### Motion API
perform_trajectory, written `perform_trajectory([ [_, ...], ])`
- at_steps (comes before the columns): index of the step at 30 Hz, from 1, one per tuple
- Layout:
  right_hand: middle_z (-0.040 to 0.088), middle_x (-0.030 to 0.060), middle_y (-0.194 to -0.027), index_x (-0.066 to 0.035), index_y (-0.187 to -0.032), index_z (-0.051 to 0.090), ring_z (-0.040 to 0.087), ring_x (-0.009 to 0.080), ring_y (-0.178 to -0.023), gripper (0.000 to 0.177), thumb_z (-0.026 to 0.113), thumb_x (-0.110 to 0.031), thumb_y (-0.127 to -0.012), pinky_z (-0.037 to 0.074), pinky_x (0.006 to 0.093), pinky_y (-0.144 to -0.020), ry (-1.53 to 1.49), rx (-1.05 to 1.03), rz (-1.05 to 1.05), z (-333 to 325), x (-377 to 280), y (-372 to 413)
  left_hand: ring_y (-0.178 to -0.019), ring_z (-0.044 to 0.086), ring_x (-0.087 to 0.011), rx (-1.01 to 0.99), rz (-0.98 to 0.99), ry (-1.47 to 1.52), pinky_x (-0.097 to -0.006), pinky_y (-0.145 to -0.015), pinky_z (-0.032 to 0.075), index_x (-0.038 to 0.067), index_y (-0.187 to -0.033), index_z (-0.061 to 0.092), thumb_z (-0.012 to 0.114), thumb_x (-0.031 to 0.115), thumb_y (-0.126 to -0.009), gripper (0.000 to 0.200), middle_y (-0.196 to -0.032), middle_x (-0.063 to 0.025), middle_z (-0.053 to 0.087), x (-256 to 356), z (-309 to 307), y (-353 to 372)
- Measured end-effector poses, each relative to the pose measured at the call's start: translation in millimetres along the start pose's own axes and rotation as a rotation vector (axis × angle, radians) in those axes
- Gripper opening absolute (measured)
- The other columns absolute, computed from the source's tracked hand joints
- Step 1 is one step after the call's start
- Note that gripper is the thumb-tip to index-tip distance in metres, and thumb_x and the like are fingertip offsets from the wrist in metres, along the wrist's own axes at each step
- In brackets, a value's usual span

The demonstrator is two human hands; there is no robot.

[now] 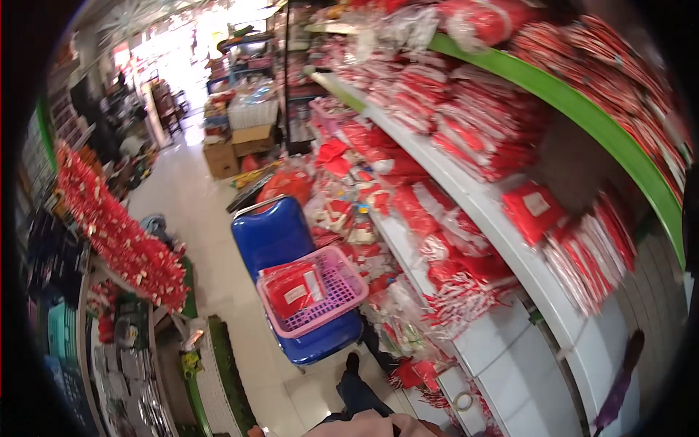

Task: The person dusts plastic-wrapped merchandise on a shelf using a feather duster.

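Note:
Only a sliver of my left hand (255, 431) shows at the bottom edge, left of my light-coloured top (378, 425); its fingers are not clear. A small part of what looks like my right hand (435, 428) lies at the bottom edge, right of the top, its fingers hidden. Neither hand visibly touches goods. Ahead, a pink plastic basket (349, 285) rests on the seat of a blue chair (271, 233). Inside the basket lie red packets (291, 290) in clear wrapping, one with a white label.
Shelves (466, 191) with stacks of red and white packets (484, 120) line the right side. Red tinsel-like decoration (116, 226) hangs at the left. A tiled aisle (207, 218) runs back past cardboard boxes (220, 159). A purple item (613, 400) is at the lower right.

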State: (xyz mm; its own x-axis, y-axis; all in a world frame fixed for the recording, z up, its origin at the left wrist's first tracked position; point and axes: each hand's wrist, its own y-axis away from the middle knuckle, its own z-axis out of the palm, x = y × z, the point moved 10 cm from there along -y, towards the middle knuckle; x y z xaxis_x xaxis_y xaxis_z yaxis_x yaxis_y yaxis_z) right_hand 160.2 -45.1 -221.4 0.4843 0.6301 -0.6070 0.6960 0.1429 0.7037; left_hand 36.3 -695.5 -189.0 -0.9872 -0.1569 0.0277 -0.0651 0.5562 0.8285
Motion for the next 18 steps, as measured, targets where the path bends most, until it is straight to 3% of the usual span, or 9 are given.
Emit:
perform_trajectory([
  [3, 0.065, 0.019, -0.089, -0.002, -0.091, 0.064, 0.063, 0.0359, -0.079, 0.026, 0.061, -0.024, -0.077, 0.051, 0.0427, -0.069, 0.102, -0.072, -0.068, -35, -18, -23, -0.074, 0.055, -0.0302, 0.017, -0.073, 0.132, -0.0509, -0.069, 0.046, 0.01, -0.106, 0.052, 0.051, 0.024, -0.087, 0.024, -0.095, -0.0148, 0.056, -30, -3, 0],
  [7, 0.065, 0.0178, -0.087, -0.004, -0.09, 0.066, 0.064, 0.0337, -0.079, 0.028, 0.056, -0.028, -0.079, 0.051, 0.0427, -0.07, 0.456, 0.046, 0.006, -126, -64, -93, -0.082, 0.059, -0.0314, -0.033, -0.08, 0.201, -0.051, -0.069, 0.046, 0.011, -0.117, 0.053, 0.052, 0.02, -0.087, 0.031, -0.107, -0.0166, 0.06, -40, 42, 10],
  [8, 0.066, 0.0171, -0.084, -0.006, -0.086, 0.066, 0.064, 0.0325, -0.076, 0.027, 0.053, -0.029, -0.081, 0.051, 0.0424, -0.067, 0.615, 0.036, -0.001, -143, -75, -119, -0.079, 0.059, -0.03, -0.074, 0.014, 0.218, -0.0489, -0.067, 0.047, 0.01, -0.115, 0.054, 0.053, 0.022, -0.087, 0.03, -0.104, -0.016, 0.061, -22, 62, 21],
  [9, 0.066, 0.0173, -0.083, -0.005, -0.085, 0.066, 0.064, 0.033, -0.075, 0.027, 0.053, -0.028, -0.081, 0.05, 0.0421, -0.066, 0.409, 0.14, -0.013, -174, -104, -128, -0.076, 0.059, -0.0286, -0.116, 0.108, 0.239, -0.0468, -0.064, 0.047, 0.009, -0.112, 0.055, 0.053, 0.024, -0.086, 0.03, -0.101, -0.0155, 0.061, -4, 84, 35],
  [10, 0.066, 0.0176, -0.082, -0.004, -0.084, 0.065, 0.064, 0.0336, -0.074, 0.027, 0.052, -0.027, -0.082, 0.05, 0.0418, -0.065, 0.202, 0.239, -0.019, -204, -131, -138, -0.051, 0.055, -0.0208, -0.131, 0.288, 0.27, -0.0368, -0.043, 0.042, 0.006, -0.1, 0.061, 0.054, 0.02, -0.08, 0.025, -0.071, -0.011, 0.061, 26, 103, 44],
  [12, 0.065, 0.0164, -0.077, -0.004, -0.083, 0.064, 0.064, 0.0306, -0.071, 0.026, 0.052, -0.027, -0.083, 0.049, 0.0404, -0.062, 0.199, 0.385, -0.07, -246, -183, -171, -0.057, 0.059, -0.0176, -0.104, 0.686, 0.138, -0.0315, -0.05, 0.046, 0.004, -0.092, 0.066, 0.055, 0.022, -0.078, 0.025, -0.069, -0.0104, 0.063, 108, 139, 74],
  [13, 0.064, 0.0155, -0.074, -0.004, -0.083, 0.064, 0.064, 0.0284, -0.069, 0.023, 0.053, -0.025, -0.083, 0.048, 0.0392, -0.061, 0.126, 0.413, -0.161, -263, -214, -187, -0.066, 0.062, -0.0216, -0.033, 0.807, 0.067, -0.0316, -0.061, 0.05, 0.003, -0.09, 0.067, 0.056, 0.022, -0.078, 0.025, -0.076, -0.0136, 0.065, 143, 154, 84],
  [15, 0.062, 0.0134, -0.069, -0.004, -0.085, 0.063, 0.062, 0.0243, -0.064, 0.017, 0.056, -0.02, -0.083, 0.048, 0.0368, -0.06, -0.022, 0.448, -0.338, -284, -267, -218, -0.097, 0.06, -0.031, 0.069, 0.981, 0.029, -0.0375, -0.085, 0.047, 0.003, -0.102, 0.063, 0.06, 0.022, -0.077, 0.032, -0.101, -0.0177, 0.064, 221, 176, 139],
  [18, 0.063, 0.0114, -0.072, -0.004, -0.089, 0.063, 0.062, 0.0238, -0.067, 0.013, 0.059, -0.013, -0.081, 0.048, 0.0352, -0.062, -0.037, 0.481, -0.445, -307, -357, -248, -0.107, 0.056, -0.0337, 0.165, 1.158, 0.056, -0.0389, -0.094, 0.042, 0.001, -0.119, 0.055, 0.061, 0.023, -0.079, 0.046, -0.112, -0.0232, 0.059, 319, 185, 242],
])
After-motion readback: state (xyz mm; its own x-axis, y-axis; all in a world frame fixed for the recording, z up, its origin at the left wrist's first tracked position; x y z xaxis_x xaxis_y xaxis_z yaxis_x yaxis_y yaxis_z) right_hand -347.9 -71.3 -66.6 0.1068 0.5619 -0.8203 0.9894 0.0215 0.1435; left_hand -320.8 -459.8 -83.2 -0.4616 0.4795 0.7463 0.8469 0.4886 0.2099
